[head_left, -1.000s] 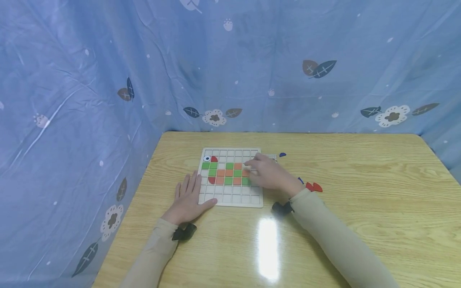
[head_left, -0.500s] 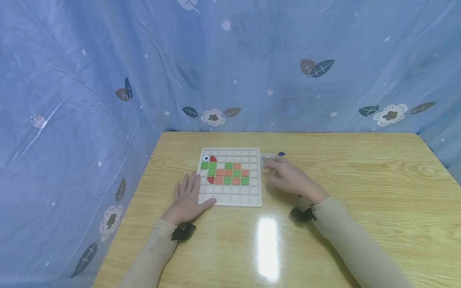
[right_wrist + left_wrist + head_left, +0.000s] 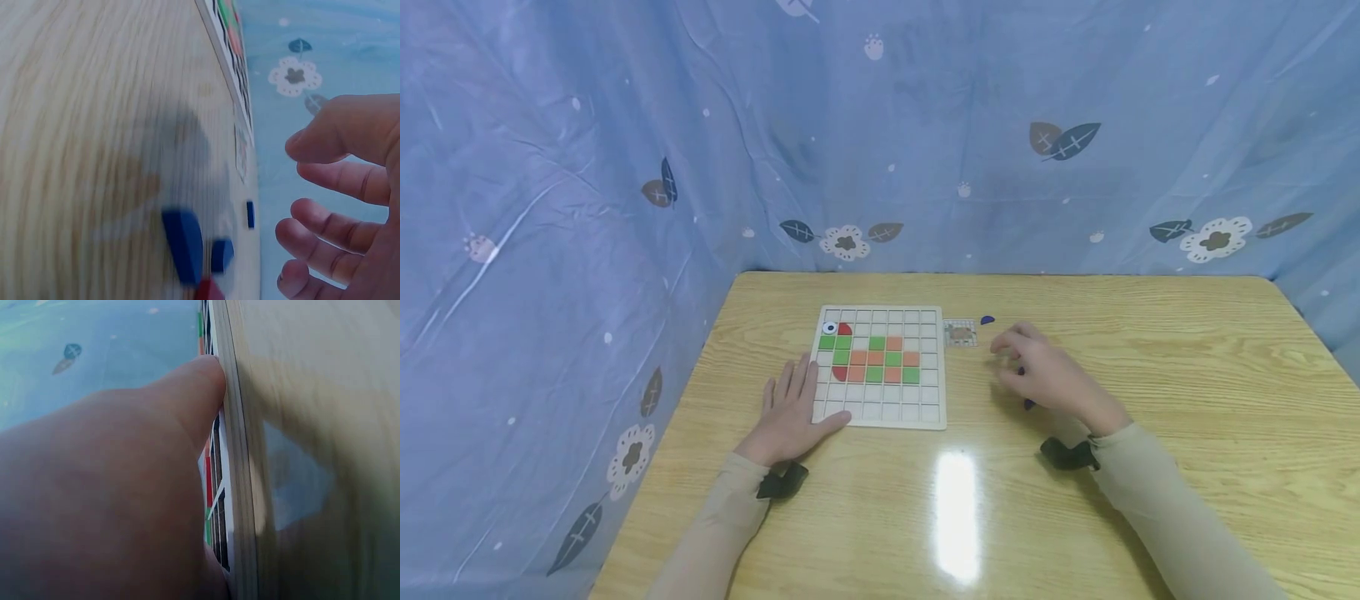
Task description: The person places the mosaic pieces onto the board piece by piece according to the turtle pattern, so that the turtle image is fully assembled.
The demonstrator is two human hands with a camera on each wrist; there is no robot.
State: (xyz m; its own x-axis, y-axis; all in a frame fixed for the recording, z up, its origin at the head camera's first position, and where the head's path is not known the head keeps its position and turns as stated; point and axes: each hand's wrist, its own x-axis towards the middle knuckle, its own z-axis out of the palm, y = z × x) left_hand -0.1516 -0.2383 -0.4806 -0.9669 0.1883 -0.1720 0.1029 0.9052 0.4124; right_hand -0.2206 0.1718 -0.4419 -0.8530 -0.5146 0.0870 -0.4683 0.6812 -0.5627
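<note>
A white grid board (image 3: pixel 880 413) lies on the table with green, orange and red tiles and a round eye tile (image 3: pixel 830 328) in its cells. My left hand (image 3: pixel 786 421) rests along its left edge with fingers spread; in the left wrist view the thumb (image 3: pixel 194 394) lies against the board's rim. To the right of the board, my right hand (image 3: pixel 1048 375) hovers with fingers loosely bent and nothing between them. In the right wrist view, blue pieces (image 3: pixel 183 244) and part of a red piece (image 3: pixel 208 291) lie on the table below it; the head view mostly hides them behind that hand.
A small picture card (image 3: pixel 960 332) lies right beside the board's right edge. Just beyond it is a blue half-round piece (image 3: pixel 987 319). The wooden table (image 3: pixel 1180 375) meets a blue patterned curtain (image 3: pixel 970 150) at the back and left.
My right hand has moved from over the board's right part to the right, past the card, uncovering both. My left hand stays at the board's edge.
</note>
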